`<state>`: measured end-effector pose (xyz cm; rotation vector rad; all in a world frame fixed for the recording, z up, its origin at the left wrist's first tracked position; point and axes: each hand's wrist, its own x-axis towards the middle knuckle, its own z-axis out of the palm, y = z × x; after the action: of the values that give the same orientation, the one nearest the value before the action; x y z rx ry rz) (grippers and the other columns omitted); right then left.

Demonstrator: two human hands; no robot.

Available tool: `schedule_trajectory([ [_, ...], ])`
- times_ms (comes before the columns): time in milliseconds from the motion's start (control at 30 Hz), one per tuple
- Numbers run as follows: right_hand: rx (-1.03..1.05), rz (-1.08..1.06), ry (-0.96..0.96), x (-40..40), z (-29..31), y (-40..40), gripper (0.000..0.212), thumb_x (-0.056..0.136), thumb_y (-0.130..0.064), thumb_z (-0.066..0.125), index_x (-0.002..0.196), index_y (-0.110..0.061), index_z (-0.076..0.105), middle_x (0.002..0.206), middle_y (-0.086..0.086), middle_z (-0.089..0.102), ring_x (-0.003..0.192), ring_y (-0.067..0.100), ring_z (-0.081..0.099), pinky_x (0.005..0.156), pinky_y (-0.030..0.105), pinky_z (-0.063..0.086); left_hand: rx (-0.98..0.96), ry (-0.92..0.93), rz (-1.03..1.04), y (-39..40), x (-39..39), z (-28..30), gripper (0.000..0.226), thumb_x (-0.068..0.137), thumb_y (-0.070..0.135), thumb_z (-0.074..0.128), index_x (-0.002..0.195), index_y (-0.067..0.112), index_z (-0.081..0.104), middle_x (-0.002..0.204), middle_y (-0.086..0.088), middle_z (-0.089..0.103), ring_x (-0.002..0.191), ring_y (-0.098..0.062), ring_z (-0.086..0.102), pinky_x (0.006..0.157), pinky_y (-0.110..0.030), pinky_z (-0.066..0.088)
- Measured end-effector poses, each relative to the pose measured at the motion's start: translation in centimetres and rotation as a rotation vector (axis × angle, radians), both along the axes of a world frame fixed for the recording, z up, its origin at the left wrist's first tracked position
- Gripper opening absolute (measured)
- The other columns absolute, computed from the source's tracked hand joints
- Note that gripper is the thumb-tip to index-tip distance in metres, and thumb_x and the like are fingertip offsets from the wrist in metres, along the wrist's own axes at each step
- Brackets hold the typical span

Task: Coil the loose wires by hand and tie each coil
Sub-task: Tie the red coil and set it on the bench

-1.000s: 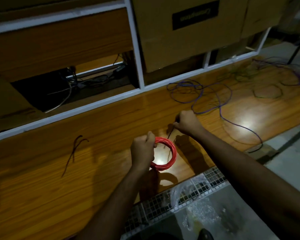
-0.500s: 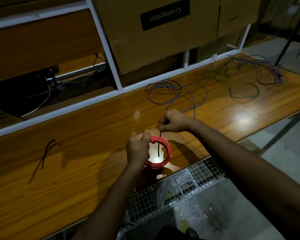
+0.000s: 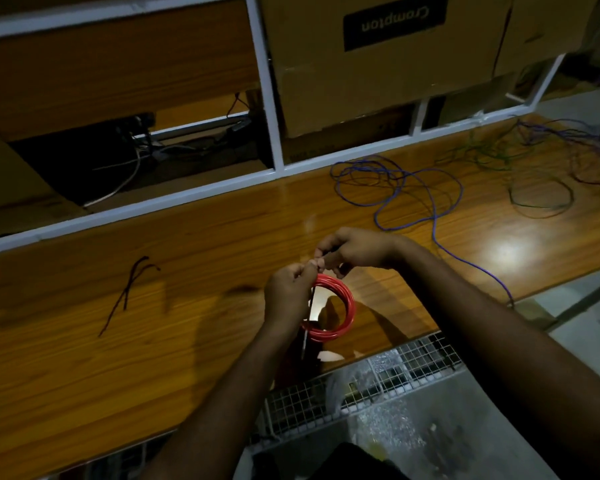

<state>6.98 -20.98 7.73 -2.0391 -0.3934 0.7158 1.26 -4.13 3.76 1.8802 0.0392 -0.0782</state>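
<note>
Now my left grip [image 3: 290, 292] clasps the red wire coil [image 3: 340, 306] at its ten o'clock; right grip [image 3: 355, 249] pinches a dark tie [image 3: 310, 306] above the bench [image 3: 187, 258].

A dim room, lit chiefly by one bright glare spot [image 3: 506, 252] on the glossy wooden bench top [image 3: 153, 341], off to the right of the grip. Beyond the grip, a white metal frame [image 3: 267, 98] divides the rear shelving into bays: the left bay [image 3: 125, 150] is dark, with a wood panel [image 3: 118, 64] above; the right bay holds a cardboard box [image 3: 378, 74] with an upside-down "Crompton" label [image 3: 394, 22]. Below the grip, at the bench's near edge, lies a white wire-mesh rack [image 3: 378, 382]; grey floor [image 3: 586, 334] shows lower right.
</note>
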Motion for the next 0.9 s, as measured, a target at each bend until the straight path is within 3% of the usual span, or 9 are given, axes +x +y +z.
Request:
schedule_trajectory([
  [100,0.058,0.018,0.084,0.6,0.2,1.6,0.015,0.099,-0.01,0.054,0.089,-0.01,0.066,0.066,-0.007,0.058,0.066,0.01,0.053,0.071,0.031,0.048,-0.013,0.016,-0.02,2.1,0.0,0.2,0.042,0.095,0.045,0.056,0.072,0.011,0.064,0.055,0.004,0.048,0.052,-0.017,0.044,0.052,-0.032,0.031],
  [333,-0.037,-0.079,0.037,0.7,1.1,5.3,0.016,0.095,-0.008,0.061,0.104,0.004,0.067,0.068,-0.005,0.066,0.063,0.006,0.06,0.063,0.023,0.052,-0.041,0.049,-0.027,4.9,0.2,0.3,0.034,0.098,0.037,0.055,0.074,0.014,0.06,0.062,0.0,0.053,0.056,-0.013,0.048,0.05,-0.026,0.036],
  [400,-0.153,-0.176,-0.178,0.0,1.2,6.4,0.013,0.093,-0.018,0.065,0.1,-0.007,0.067,0.082,-0.003,0.065,0.073,0.008,0.062,0.065,0.023,0.05,-0.071,0.058,0.014,5.6,0.5,0.3,0.03,0.098,0.034,0.055,0.074,0.016,0.06,0.063,0.001,0.054,0.06,-0.013,0.05,0.054,-0.028,0.037],
  [500,-0.218,-0.354,-0.682,-3.9,1.2,8.2,0.016,0.086,-0.017,0.07,0.092,-0.025,0.057,0.09,-0.01,0.058,0.079,0.005,0.056,0.063,0.022,0.046,-0.145,0.083,0.089,6.9,1.1,0.0,0.028,0.098,0.031,0.054,0.077,0.014,0.062,0.068,-0.007,0.058,0.065,-0.019,0.054,0.057,-0.031,0.04],
  [567,-0.236,-0.248,-0.868,-7.5,0.6,9.5,0.023,0.08,-0.018,0.07,0.094,-0.028,0.055,0.095,-0.012,0.053,0.083,0.005,0.051,0.065,0.025,0.047,-0.183,0.108,0.11,7.7,1.7,-0.2,0.024,0.097,0.031,0.055,0.081,0.016,0.066,0.072,-0.008,0.062,0.068,-0.022,0.057,0.059,-0.033,0.043],
  [633,-0.361,-0.105,-0.948,-10.1,-0.7,11.0,0.032,0.077,-0.025,0.071,0.106,-0.031,0.058,0.109,-0.01,0.053,0.094,0.009,0.05,0.071,0.025,0.047,-0.206,0.126,0.127,8.3,2.1,-0.2,0.02,0.096,0.029,0.057,0.083,0.02,0.068,0.075,-0.006,0.065,0.069,-0.023,0.059,0.06,-0.033,0.045],
  [700,-0.391,-0.095,-1.02,-11.1,-2.0,12.3,0.032,0.078,-0.029,0.074,0.109,-0.03,0.065,0.115,-0.008,0.057,0.097,0.012,0.052,0.069,0.027,0.046,-0.186,0.122,0.147,8.5,2.4,-0.2,0.016,0.096,0.026,0.058,0.085,0.024,0.069,0.081,-0.005,0.069,0.073,-0.023,0.062,0.064,-0.033,0.047],
  [800,-0.33,-0.136,-1.062,-11.0,-2.9,13.1,0.018,0.08,-0.026,0.07,0.097,-0.032,0.074,0.11,-0.009,0.062,0.09,0.012,0.055,0.06,0.03,0.045,-0.179,0.095,0.153,8.6,2.5,-0.3,0.014,0.096,0.025,0.058,0.088,0.026,0.069,0.086,-0.01,0.07,0.071,-0.021,0.06,0.063,-0.032,0.046],
  [900,-0.247,-0.167,-1.018,-10.8,-3.5,12.7,0.019,0.082,-0.024,0.063,0.094,-0.031,0.076,0.1,-0.014,0.069,0.085,0.008,0.059,0.063,0.027,0.047,-0.19,0.098,0.171,8.6,2.6,-0.4,0.015,0.097,0.022,0.056,0.087,0.023,0.067,0.082,-0.004,0.067,0.072,-0.018,0.058,0.063,-0.03,0.043],
])
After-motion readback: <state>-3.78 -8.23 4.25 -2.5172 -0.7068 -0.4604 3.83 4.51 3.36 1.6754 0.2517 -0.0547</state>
